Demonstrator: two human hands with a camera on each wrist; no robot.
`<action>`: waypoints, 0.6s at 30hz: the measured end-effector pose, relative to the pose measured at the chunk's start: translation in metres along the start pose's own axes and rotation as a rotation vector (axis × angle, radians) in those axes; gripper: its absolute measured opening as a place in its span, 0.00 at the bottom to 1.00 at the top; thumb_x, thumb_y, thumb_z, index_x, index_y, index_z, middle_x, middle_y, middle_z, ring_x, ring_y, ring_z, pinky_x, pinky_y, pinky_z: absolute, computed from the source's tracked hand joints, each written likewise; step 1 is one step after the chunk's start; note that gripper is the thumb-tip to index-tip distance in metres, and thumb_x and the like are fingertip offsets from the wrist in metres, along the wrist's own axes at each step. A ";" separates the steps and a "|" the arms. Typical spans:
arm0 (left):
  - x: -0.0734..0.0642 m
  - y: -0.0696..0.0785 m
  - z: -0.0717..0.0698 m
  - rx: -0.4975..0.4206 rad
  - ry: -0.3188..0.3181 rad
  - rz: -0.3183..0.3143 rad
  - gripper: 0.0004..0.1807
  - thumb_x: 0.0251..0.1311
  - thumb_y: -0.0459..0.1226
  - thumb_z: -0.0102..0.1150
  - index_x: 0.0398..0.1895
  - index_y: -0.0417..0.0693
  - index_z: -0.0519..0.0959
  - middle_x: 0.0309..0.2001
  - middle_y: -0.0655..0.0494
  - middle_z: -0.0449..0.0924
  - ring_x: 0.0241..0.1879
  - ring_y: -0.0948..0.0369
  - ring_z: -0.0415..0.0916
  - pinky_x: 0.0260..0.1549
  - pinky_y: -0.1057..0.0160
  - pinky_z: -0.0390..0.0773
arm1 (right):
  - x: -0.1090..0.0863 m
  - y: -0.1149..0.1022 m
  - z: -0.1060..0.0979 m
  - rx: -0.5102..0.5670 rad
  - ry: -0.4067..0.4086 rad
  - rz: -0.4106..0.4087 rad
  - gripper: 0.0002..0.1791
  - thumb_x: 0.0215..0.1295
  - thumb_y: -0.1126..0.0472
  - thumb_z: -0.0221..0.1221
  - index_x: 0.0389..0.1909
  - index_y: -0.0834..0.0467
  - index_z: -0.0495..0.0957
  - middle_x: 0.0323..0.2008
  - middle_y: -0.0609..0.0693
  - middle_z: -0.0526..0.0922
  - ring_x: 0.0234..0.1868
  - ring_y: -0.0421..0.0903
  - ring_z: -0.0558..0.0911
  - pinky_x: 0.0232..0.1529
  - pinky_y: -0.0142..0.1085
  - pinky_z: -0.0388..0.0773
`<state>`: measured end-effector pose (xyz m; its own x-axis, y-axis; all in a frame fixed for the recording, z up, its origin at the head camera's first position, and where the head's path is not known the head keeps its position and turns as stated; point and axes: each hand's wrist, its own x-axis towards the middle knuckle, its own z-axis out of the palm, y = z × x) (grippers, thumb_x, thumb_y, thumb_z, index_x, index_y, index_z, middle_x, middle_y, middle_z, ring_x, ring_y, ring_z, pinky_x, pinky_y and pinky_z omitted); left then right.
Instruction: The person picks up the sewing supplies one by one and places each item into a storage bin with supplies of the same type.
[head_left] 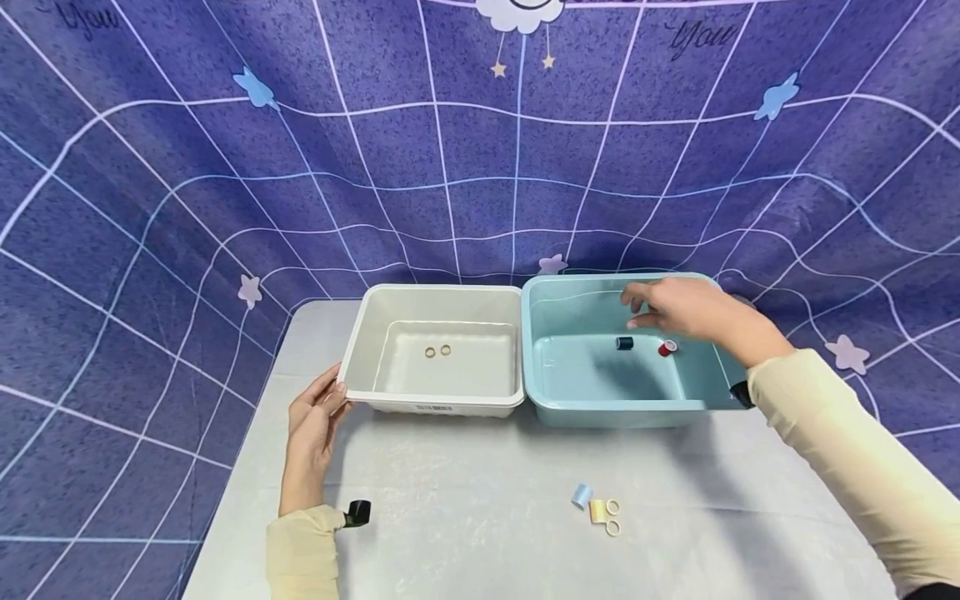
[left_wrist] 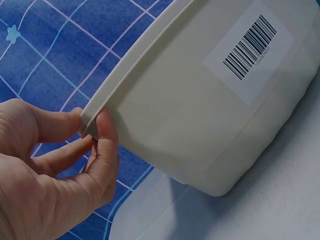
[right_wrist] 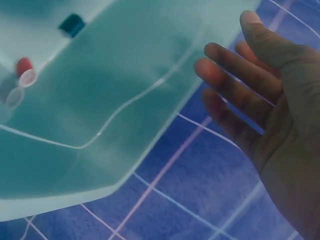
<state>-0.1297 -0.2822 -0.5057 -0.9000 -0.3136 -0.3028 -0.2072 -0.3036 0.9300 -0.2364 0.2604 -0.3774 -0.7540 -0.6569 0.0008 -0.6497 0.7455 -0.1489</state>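
Observation:
My left hand (head_left: 309, 433) pinches the front left corner of the white bin's rim (head_left: 442, 397), thumb over the edge and fingers beneath it, as the left wrist view shows. Two small tan rings (head_left: 430, 352) lie on that bin's floor. Over the teal bin (head_left: 622, 406) hovers my right hand (head_left: 686, 308), its fingers loosely spread and holding nothing. Below it on the teal floor are a dark thread spool (head_left: 625, 342) and a red thread spool (head_left: 667, 348). In the right wrist view, the fingers (right_wrist: 235, 80) overlap the teal bin's rim.
On the pale tabletop (head_left: 450, 517) in front of the bins lie a light blue spool (head_left: 582, 496), a yellow spool (head_left: 597, 511) and two cream rings (head_left: 613, 527). The bins stand side by side, backed by a purple grid-patterned cloth (head_left: 480, 208). A barcode label (left_wrist: 250, 50) marks the white bin's front.

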 end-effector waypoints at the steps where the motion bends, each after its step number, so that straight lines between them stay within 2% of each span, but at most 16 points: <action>1: 0.000 0.000 0.000 -0.002 -0.001 0.002 0.29 0.73 0.24 0.53 0.77 0.37 0.66 0.47 0.64 0.85 0.44 0.69 0.85 0.41 0.75 0.87 | -0.004 -0.002 -0.002 0.009 0.020 -0.004 0.14 0.66 0.53 0.70 0.48 0.53 0.82 0.39 0.46 0.90 0.33 0.42 0.86 0.37 0.44 0.86; 6: 0.000 -0.002 -0.002 -0.003 -0.014 0.022 0.30 0.73 0.24 0.53 0.77 0.35 0.64 0.46 0.64 0.85 0.44 0.68 0.85 0.41 0.75 0.87 | -0.020 -0.008 -0.007 0.076 0.109 -0.025 0.14 0.66 0.56 0.71 0.49 0.55 0.82 0.41 0.46 0.90 0.39 0.44 0.89 0.41 0.44 0.87; 13: 0.000 -0.002 -0.002 -0.012 -0.008 0.015 0.30 0.73 0.24 0.54 0.77 0.35 0.65 0.46 0.63 0.84 0.43 0.68 0.84 0.41 0.74 0.87 | -0.038 -0.023 -0.003 0.169 0.165 -0.003 0.13 0.64 0.56 0.72 0.48 0.49 0.82 0.36 0.40 0.89 0.33 0.35 0.85 0.35 0.35 0.85; 18: 0.000 -0.002 -0.001 -0.013 -0.007 0.012 0.30 0.73 0.24 0.54 0.77 0.36 0.66 0.45 0.62 0.84 0.42 0.68 0.84 0.41 0.74 0.87 | -0.047 -0.039 0.006 0.207 0.244 -0.017 0.15 0.62 0.59 0.73 0.48 0.49 0.83 0.39 0.39 0.88 0.36 0.35 0.85 0.37 0.37 0.86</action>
<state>-0.1293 -0.2826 -0.5077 -0.9051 -0.3111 -0.2899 -0.1911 -0.3113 0.9309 -0.1752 0.2619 -0.3779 -0.7605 -0.6041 0.2381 -0.6477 0.6795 -0.3447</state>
